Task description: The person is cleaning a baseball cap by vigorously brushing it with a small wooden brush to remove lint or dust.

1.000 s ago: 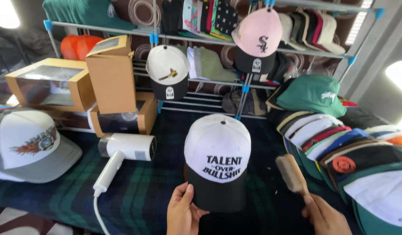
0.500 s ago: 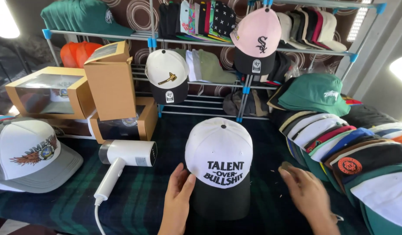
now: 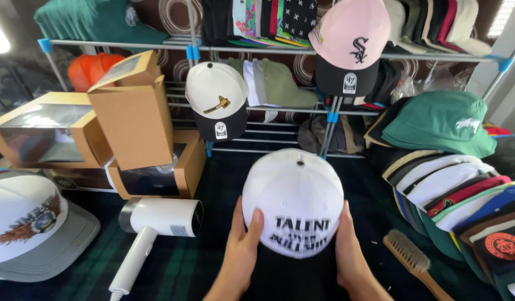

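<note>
A white cap with a black brim and black lettering (image 3: 294, 200) sits low in the middle, held between both hands with its crown tipped toward me. My left hand (image 3: 242, 253) grips its left side, thumb on the crown. My right hand (image 3: 349, 253) grips its right side. A wooden brush with pale bristles (image 3: 412, 262) lies on the dark plaid cloth (image 3: 190, 262), just right of my right hand and not touched.
A white handheld steamer (image 3: 157, 220) lies to the left, beside a grey and white cap (image 3: 29, 228) and several cardboard boxes (image 3: 129, 117). A row of overlapping caps (image 3: 464, 195) fills the right. A wire rack (image 3: 257, 106) with caps stands behind.
My right hand has put the brush down on the cloth and taken the cap's right side. Both hands now hold the cap, tilted up. The view has moved closer.
</note>
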